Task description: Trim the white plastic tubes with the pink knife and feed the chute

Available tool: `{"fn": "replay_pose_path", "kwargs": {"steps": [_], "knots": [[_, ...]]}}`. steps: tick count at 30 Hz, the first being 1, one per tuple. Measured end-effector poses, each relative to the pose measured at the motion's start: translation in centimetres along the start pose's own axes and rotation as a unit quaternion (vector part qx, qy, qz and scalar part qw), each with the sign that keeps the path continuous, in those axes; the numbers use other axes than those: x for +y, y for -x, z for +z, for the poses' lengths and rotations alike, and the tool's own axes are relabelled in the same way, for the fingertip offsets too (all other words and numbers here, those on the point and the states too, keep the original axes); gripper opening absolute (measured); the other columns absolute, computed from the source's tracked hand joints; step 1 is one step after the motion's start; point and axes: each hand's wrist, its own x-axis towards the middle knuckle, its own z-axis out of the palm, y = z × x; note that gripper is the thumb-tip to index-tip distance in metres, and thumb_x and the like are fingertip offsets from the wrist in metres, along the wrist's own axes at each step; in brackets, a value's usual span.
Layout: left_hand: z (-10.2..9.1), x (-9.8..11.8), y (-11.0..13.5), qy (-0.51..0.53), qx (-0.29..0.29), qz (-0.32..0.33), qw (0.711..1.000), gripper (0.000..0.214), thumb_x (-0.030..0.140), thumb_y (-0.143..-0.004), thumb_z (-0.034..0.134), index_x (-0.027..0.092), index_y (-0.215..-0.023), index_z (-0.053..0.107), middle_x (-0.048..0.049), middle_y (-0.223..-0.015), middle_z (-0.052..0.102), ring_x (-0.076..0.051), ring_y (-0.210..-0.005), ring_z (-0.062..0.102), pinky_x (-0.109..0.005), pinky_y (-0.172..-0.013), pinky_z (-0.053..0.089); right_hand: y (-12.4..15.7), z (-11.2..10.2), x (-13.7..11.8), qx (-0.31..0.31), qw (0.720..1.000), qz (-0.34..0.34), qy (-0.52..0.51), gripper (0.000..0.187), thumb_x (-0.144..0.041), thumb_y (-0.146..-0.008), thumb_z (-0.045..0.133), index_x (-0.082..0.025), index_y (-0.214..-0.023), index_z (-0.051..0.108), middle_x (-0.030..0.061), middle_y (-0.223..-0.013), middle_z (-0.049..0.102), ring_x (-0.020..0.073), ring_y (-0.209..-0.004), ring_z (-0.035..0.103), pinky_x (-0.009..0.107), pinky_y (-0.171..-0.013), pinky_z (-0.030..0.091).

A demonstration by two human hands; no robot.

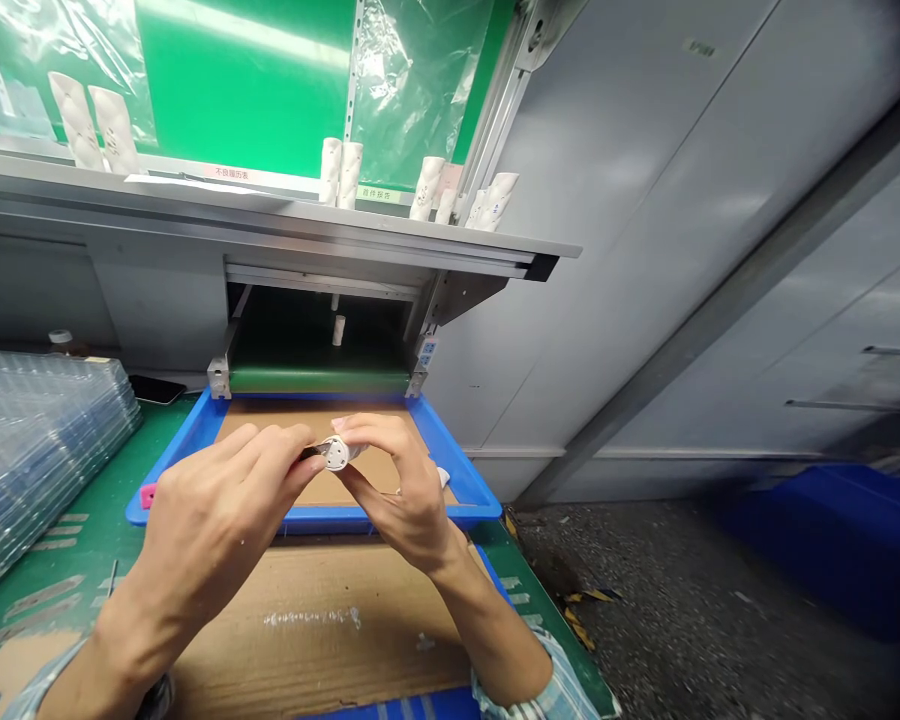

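My right hand (401,490) is closed around a white cylindrical part (337,454), whose round end with small holes faces me. In my left hand (229,500) a thin dark metal blade (315,452) is pinched, its tip against the rim of that end. Most of the blade is hidden by my fingers, so its full kind does not show. Both hands are over a blue tray (465,480) lined with cardboard. Partly behind my right hand, another white piece (442,477) lies in the tray.
Behind the tray, a green conveyor belt (319,380) carries a small white cylinder (339,330). Stacked clear plastic trays (45,450) stand at left. Several white twisted pieces (427,188) stand on the shelf (285,215) above. A cardboard sheet (307,620) lies in front.
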Motion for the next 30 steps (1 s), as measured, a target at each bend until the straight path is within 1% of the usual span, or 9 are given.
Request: {"fn": "replay_pose_path", "kwargs": {"steps": [3,6,9,13,15,18,21,27,30], "knots": [[0.0,0.5,0.0,-0.006,0.008,-0.005,1.0,0.017,0.031,-0.114,0.059,0.018,-0.105,0.064,0.0016,-0.081,0.065,-0.015,-0.065,0.061,-0.032,-0.065,0.04,0.1,0.0,0.0,0.007,1.0,-0.016,0.024,0.036,-0.008,-0.102,0.072,-0.028,-0.131,0.062,0.0074,-0.119,0.079,0.0233,-0.11,0.079,0.04,-0.095,0.067],[0.1,1.1,0.2,-0.004,0.01,-0.01,1.0,0.015,0.031,-0.114,0.058,0.019,-0.106,0.062,0.0019,-0.08,0.065,-0.015,-0.066,0.062,-0.032,-0.067,0.04,0.1,-0.1,0.0,0.019,0.996,-0.043,0.071,0.037,-0.007,-0.102,0.071,-0.028,-0.13,0.06,0.0064,-0.115,0.078,0.0232,-0.107,0.079,0.039,-0.09,0.065],[0.3,1.7,0.5,0.004,0.012,-0.031,0.999,0.015,0.033,-0.115,0.056,0.021,-0.108,0.061,0.0025,-0.08,0.066,-0.015,-0.065,0.063,-0.031,-0.064,0.04,0.0,-0.2,-0.1,0.039,0.987,-0.077,0.139,0.038,-0.007,-0.101,0.071,-0.03,-0.128,0.059,0.0046,-0.109,0.078,0.0223,-0.1,0.078,0.038,-0.084,0.063],[0.3,2.0,0.5,0.086,-0.007,-0.088,0.992,0.018,0.034,-0.118,0.049,0.023,-0.107,0.058,0.0071,-0.075,0.064,-0.011,-0.056,0.059,-0.027,-0.057,0.041,0.0,-0.1,-0.2,0.061,0.971,-0.114,0.202,0.035,-0.007,-0.101,0.073,-0.031,-0.123,0.06,0.0027,-0.105,0.078,0.0206,-0.096,0.078,0.037,-0.083,0.061],[0.3,1.9,0.3,0.145,-0.025,-0.115,0.982,0.018,0.034,-0.118,0.047,0.024,-0.107,0.057,0.0087,-0.074,0.065,-0.009,-0.054,0.059,-0.023,-0.055,0.043,0.1,-0.1,-0.2,0.063,0.972,-0.112,0.197,0.037,-0.008,-0.1,0.074,-0.032,-0.124,0.06,0.0019,-0.106,0.078,0.0207,-0.096,0.079,0.037,-0.084,0.062],[0.1,1.6,0.0,0.192,-0.041,-0.136,0.971,0.017,0.032,-0.117,0.048,0.024,-0.105,0.058,0.009,-0.074,0.066,-0.008,-0.055,0.061,-0.02,-0.054,0.046,0.2,-0.1,-0.3,0.049,0.988,-0.073,0.131,0.043,-0.009,-0.101,0.074,-0.033,-0.133,0.059,0.0044,-0.113,0.078,0.0232,-0.102,0.08,0.04,-0.086,0.065],[-0.1,1.3,-0.2,0.165,-0.038,-0.125,0.978,0.02,0.035,-0.116,0.051,0.024,-0.103,0.061,0.0076,-0.077,0.07,-0.01,-0.059,0.064,-0.021,-0.057,0.047,0.3,0.0,-0.4,0.038,0.994,-0.055,0.084,0.047,-0.008,-0.1,0.074,-0.029,-0.139,0.058,0.0083,-0.118,0.078,0.0254,-0.108,0.079,0.042,-0.09,0.067],[-0.4,1.0,-0.2,0.088,-0.025,-0.108,0.99,0.03,0.043,-0.117,0.049,0.023,-0.1,0.065,0.0062,-0.076,0.069,-0.011,-0.057,0.06,-0.025,-0.055,0.043,0.3,0.1,-0.3,0.033,0.994,-0.056,0.089,0.051,-0.006,-0.099,0.074,-0.031,-0.141,0.059,0.0082,-0.12,0.078,0.0256,-0.109,0.079,0.044,-0.091,0.067],[-0.2,1.0,-0.1,0.071,-0.024,-0.104,0.992,0.034,0.045,-0.117,0.046,0.022,-0.099,0.065,0.0057,-0.075,0.068,-0.012,-0.057,0.061,-0.026,-0.055,0.042,0.3,0.2,-0.2,0.03,0.993,-0.064,0.099,0.05,-0.004,-0.098,0.075,-0.028,-0.14,0.059,0.01,-0.12,0.078,0.0255,-0.11,0.079,0.043,-0.091,0.067]]}}
